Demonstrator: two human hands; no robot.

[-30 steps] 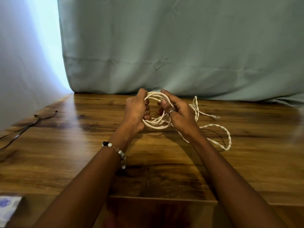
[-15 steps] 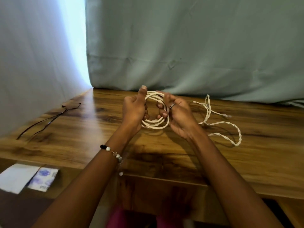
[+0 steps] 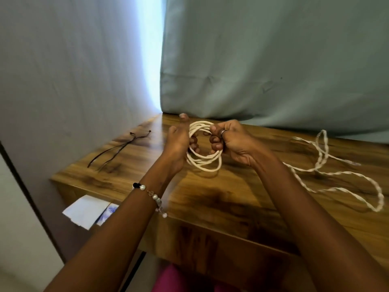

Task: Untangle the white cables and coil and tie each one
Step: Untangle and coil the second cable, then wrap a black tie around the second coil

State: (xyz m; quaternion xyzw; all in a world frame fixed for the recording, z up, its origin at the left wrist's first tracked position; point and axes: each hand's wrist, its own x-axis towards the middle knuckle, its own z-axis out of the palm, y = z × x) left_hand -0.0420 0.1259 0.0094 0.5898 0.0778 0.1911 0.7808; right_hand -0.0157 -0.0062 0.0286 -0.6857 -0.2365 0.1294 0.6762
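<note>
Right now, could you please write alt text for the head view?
Two hands hold a coil of white cable above a wooden table, the left hand and right hand gripping opposite sides. A twisted white cable trails across the table at right; thin dark ties lie at left.

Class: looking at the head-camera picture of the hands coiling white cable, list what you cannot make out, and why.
- Head view: where the coil passes behind the left hand and the right hand.
- Head view: the plug on the loose twisted cable is too small and blurred.
- Head view: print on the paper below the table, blurred and partly hidden by the left arm.
</note>
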